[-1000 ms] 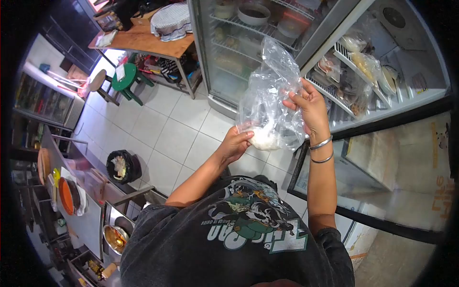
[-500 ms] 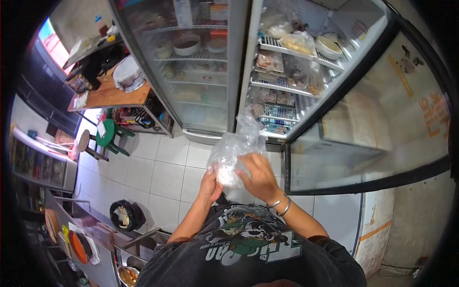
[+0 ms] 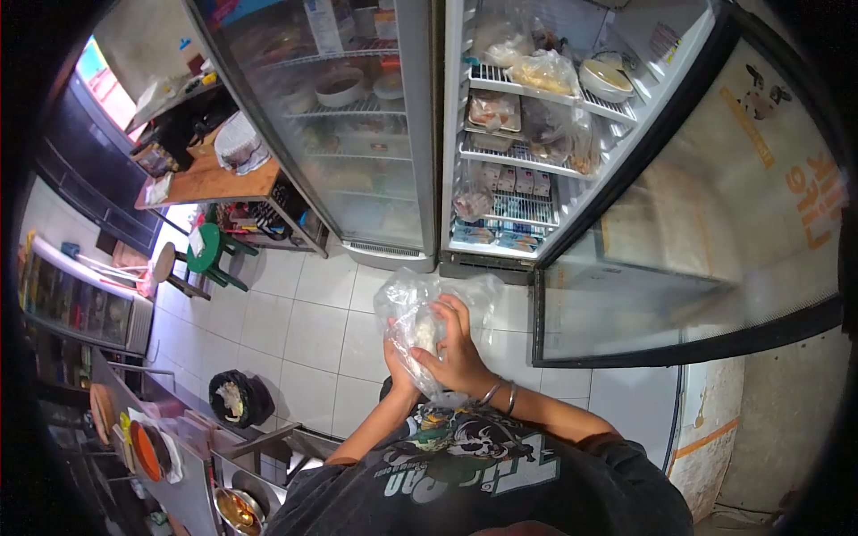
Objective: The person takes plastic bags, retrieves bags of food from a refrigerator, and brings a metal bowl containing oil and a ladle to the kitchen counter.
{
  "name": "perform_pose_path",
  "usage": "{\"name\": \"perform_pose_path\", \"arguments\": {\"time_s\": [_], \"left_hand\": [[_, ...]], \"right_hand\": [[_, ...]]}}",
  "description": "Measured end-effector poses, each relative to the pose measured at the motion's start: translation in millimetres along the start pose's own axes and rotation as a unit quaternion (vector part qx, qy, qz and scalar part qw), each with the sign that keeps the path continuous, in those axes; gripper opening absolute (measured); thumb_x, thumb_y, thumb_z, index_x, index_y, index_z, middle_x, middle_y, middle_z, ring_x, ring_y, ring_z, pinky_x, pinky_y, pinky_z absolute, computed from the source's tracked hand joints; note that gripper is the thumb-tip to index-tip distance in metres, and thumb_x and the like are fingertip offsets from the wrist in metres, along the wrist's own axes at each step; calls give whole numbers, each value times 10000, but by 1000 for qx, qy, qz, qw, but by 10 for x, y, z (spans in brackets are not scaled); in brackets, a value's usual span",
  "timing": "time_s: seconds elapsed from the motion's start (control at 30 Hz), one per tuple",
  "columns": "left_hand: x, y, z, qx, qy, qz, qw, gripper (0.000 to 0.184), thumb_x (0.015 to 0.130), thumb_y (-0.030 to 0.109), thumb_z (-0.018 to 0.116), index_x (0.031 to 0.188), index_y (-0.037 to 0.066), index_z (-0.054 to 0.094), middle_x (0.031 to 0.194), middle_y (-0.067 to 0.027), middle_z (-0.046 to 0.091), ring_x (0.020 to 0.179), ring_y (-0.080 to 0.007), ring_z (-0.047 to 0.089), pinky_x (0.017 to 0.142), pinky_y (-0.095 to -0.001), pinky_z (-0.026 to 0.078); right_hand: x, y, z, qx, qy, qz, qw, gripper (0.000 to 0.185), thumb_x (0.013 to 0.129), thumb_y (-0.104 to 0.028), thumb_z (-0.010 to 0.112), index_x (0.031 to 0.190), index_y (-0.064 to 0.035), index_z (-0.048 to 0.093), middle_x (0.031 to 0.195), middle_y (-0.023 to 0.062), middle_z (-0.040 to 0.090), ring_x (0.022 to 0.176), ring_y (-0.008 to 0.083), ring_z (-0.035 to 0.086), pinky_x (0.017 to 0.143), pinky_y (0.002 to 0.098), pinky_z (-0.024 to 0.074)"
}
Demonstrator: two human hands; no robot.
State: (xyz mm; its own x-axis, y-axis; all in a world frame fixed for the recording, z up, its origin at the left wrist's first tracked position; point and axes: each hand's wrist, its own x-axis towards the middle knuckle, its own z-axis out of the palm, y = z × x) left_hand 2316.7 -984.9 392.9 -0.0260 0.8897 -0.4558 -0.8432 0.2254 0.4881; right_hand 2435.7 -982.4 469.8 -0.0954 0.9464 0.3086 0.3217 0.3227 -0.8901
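Observation:
A clear plastic bag (image 3: 404,304) with something whitish inside is held between my hands, in front of my shirt. My left hand (image 3: 399,368) grips it from the left side, its fingers partly hidden behind the plastic. From the right, my right hand (image 3: 460,353) curls its fingers and thumb around the bag's whitish lump. Loose plastic spreads out beyond the fingers on both sides. What the whitish content is, I cannot make out.
Ahead stands an open fridge (image 3: 454,179) with bagged food, cartons and a bowl (image 3: 607,80); its glass door (image 3: 688,223) swings out to the right. A closed glass-door fridge (image 3: 393,255) is beside it. Left are a green stool (image 3: 207,250), wooden table (image 3: 210,183) and bin (image 3: 259,399).
The bag has come down closer to my body, and its loose end has swung from upright to spread out. My right hand has closed around the bag's lump.

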Motion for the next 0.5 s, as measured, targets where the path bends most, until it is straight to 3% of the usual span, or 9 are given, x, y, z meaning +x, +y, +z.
{"name": "perform_pose_path", "arguments": {"time_s": [0.03,0.1,0.17,0.2,0.27,0.3,0.4,0.47,0.5], "left_hand": [[72,24,-24,29,-15,44,998,517,1014,449,332,1312,68,517,1173,-143,618,1026,-286,647,875,-399,558],[403,85,-193,77,-41,102,991,551,998,470,341,1286,42,535,1196,-147,621,1068,-285,639,881,-426,562],[622,326,-174,173,-54,190,965,440,983,353,420,1238,23,562,1097,-138,643,936,-246,667,765,-365,582],[705,498,-141,235,-61,248,938,363,973,273,467,1199,14,581,1021,-128,656,834,-217,682,677,-322,591],[577,1069,472,-41,-3,91,995,193,898,120,540,1016,14,650,922,-110,685,780,-216,676,719,-300,567],[772,1137,283,-44,13,96,994,193,898,120,540,1016,14,650,922,-110,685,780,-216,676,719,-300,567],[1275,1469,-331,-12,7,198,980,173,941,129,533,1044,13,609,753,-21,593,544,-106,566,454,-263,494],[1243,1659,-529,-46,-49,113,991,90,884,113,557,812,89,607,712,-45,616,535,-163,574,494,-293,503],[1451,1683,-1031,138,-44,169,975,80,881,118,556,822,89,601,706,-39,607,519,-162,570,465,-299,490]], "right_hand": [[93,-3,-20,-2,-3,-2,1000,571,838,-212,768,1300,-21,492,1257,173,480,1197,280,508,988,389,437],[311,12,-65,13,-204,-36,978,576,783,-184,818,1247,-12,522,1239,163,506,1210,289,507,1022,390,427],[554,52,-72,19,-270,-20,962,521,770,-149,822,1199,-26,555,1249,148,535,1208,278,516,1058,391,403],[659,156,-67,34,-239,-28,970,500,765,-126,807,1192,-29,567,1272,162,531,1245,306,507,1077,405,385],[935,230,-156,21,-178,-15,984,476,774,-75,764,1203,-36,564,1286,157,542,1287,314,500,1066,397,403],[1086,169,-282,-10,-147,2,989,473,787,-46,737,1221,-40,549,1277,138,558,1293,293,502,1035,376,438],[1507,100,-724,234,-35,117,964,478,866,-13,599,1317,-39,444,1278,155,567,1180,288,604,832,318,570],[1874,18,-1149,337,5,141,931,463,909,-57,535,1352,-40,402,1286,184,571,1080,300,662,737,308,604],[2091,-83,-1404,342,20,122,931,451,926,-93,519,1357,-40,397,1281,197,578,1035,306,682,712,315,610]]}}
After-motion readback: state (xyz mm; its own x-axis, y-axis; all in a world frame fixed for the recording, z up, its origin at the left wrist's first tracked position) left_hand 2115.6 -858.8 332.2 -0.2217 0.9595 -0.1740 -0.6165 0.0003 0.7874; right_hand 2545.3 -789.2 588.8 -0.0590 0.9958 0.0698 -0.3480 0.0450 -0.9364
